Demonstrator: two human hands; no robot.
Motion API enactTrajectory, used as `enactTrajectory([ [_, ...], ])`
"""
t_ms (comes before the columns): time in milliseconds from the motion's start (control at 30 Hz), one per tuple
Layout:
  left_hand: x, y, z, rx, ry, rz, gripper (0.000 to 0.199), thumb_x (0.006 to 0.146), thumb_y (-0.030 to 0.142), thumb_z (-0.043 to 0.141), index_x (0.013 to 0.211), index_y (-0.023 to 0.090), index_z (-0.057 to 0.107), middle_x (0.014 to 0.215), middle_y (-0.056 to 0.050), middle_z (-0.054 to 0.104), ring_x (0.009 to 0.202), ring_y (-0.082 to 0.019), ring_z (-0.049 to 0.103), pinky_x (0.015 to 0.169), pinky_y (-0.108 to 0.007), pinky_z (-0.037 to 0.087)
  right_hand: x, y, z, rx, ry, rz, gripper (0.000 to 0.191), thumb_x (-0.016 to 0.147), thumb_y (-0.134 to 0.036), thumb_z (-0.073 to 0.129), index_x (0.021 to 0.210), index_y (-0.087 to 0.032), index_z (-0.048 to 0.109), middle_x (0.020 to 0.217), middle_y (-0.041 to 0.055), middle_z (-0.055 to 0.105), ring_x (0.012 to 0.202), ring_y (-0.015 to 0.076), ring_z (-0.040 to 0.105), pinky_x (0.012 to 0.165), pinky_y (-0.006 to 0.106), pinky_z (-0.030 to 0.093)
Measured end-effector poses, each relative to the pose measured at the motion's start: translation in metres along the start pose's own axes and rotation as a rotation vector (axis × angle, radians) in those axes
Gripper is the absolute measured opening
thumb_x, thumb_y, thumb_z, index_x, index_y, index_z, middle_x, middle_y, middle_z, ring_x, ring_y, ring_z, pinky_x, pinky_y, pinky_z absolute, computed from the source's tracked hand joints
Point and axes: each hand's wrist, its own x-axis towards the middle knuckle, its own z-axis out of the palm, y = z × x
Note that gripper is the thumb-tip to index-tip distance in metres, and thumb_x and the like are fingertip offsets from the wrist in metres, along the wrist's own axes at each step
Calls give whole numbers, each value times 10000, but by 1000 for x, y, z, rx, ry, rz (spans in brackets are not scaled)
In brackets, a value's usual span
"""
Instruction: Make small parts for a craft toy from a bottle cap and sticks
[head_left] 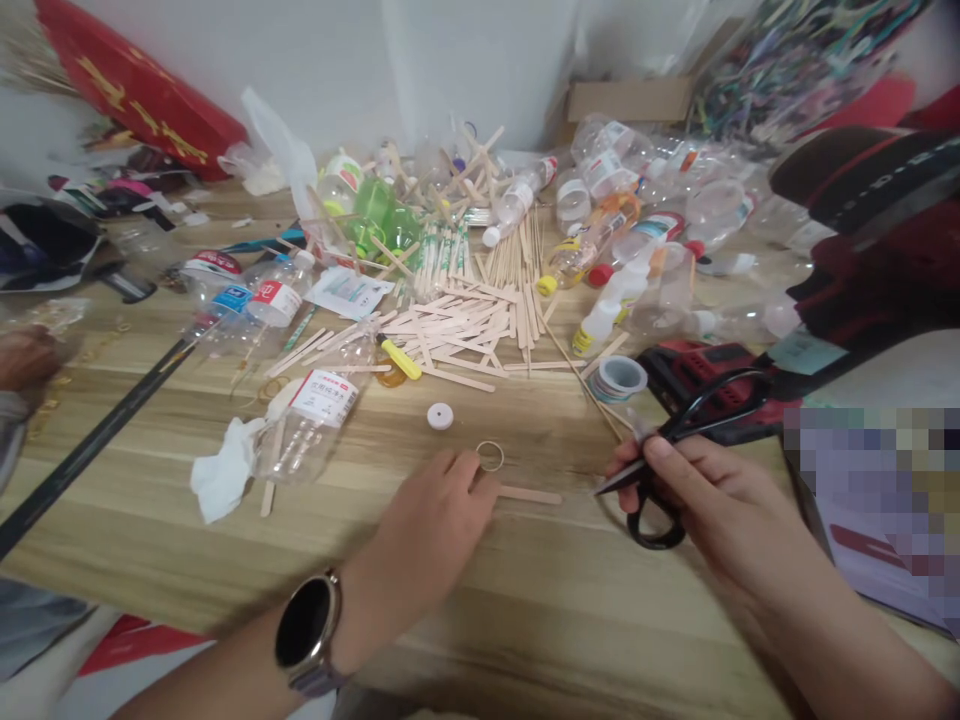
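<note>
My left hand [442, 510], with a watch [307, 622] on its wrist, rests low over the table with curled fingers. A thin pale ring like a rubber band [490, 457] shows at its fingertips, apparently pinched there. A flat wooden craft stick [531, 495] lies on the table, one end hidden by that hand. My right hand [712, 490] is closed around black-handled scissors [660, 527], whose blades point left toward the stick. Just beyond the left hand lies a white cap with a hole [439, 416].
Loose craft sticks [472, 325] and plastic bottles [600, 165] are heaped at the back. A labelled bottle [311, 420] lies left, near a yellow-handled tool [401, 358]. Right are a tape roll [619, 378] and a red-black power tool [862, 260]. Another person's hand [28, 358] is far left.
</note>
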Motion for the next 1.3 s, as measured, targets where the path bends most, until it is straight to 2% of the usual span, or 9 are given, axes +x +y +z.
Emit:
enactTrajectory([
  [100, 6, -11, 10, -53, 80, 95, 204, 953, 113, 442, 875, 162, 624, 922, -70, 592, 874, -233, 551, 752, -366, 485, -1, 1, -2, -101, -53, -22, 503, 782, -663, 641, 775, -166, 722, 593, 59, 672, 537, 172, 571, 498, 262, 415],
  [233, 14, -20, 16, -202, 142, 113, 209, 967, 194, 482, 851, 155, 652, 868, -55, 591, 843, -206, 542, 744, -332, 460, -5, -5, -3, -268, -117, -49, 482, 838, -643, 582, 829, -193, 752, 597, 45, 690, 509, 168, 568, 452, 255, 395],
  [367, 20, -24, 21, -303, 231, 96, 172, 951, 226, 534, 863, 168, 669, 870, -44, 596, 854, -194, 543, 760, -314, 453, -5, -14, 3, -504, -228, -270, 440, 894, -572, 508, 737, -236, 746, 596, 34, 684, 498, 180, 578, 447, 277, 409],
  [467, 22, -29, 25, -364, 262, 118, 158, 945, 231, 548, 883, 172, 680, 882, -46, 602, 869, -194, 550, 780, -314, 457, -3, -16, 12, -767, -249, -385, 384, 907, -506, 467, 768, -235, 700, 586, 29, 661, 494, 191, 589, 453, 283, 402],
  [600, 21, -36, 27, -414, 267, 164, 103, 919, 197, 582, 935, 159, 676, 923, -59, 619, 908, -202, 560, 825, -325, 469, 2, -17, 26, -1322, -181, -463, 308, 886, -473, 498, 829, -215, 655, 580, 57, 655, 447, 235, 579, 407, 274, 220],
  [700, 20, -40, 26, -445, 255, 159, 85, 902, 183, 601, 956, 170, 666, 947, -57, 626, 930, -201, 573, 854, -329, 477, 7, -22, 38, -1572, -168, -505, 239, 865, -434, 566, 833, -213, 649, 483, 26, 572, 347, 193, 470, 411, 278, 80],
  [867, 21, -41, 26, -468, 260, 175, 78, 914, 174, 573, 902, 171, 649, 955, -64, 633, 948, -210, 577, 876, -348, 486, 11, -33, 53, -1658, -265, -555, 53, 818, -265, 642, 848, -224, 654, 451, -6, 525, 338, 160, 432, 404, 284, 69],
  [1000, 20, -39, 23, -473, 248, 179, 97, 914, 134, 551, 861, 168, 626, 1007, -78, 632, 986, -217, 571, 917, -370, 482, 11, -37, 57, -1696, -296, -608, 95, 783, -118, 645, 829, -201, 650, 455, 12, 552, 348, 183, 478, 407, 277, 71],
  [1300, 16, -36, 18, -456, 226, 179, 110, 923, 116, 529, 900, 146, 632, 1081, -103, 625, 1063, -237, 556, 962, -410, 474, 13, -37, 58, -1746, -321, -617, 89, 795, -112, 641, 810, -199, 629, 469, 32, 592, 363, 221, 542, 391, 273, 83],
])
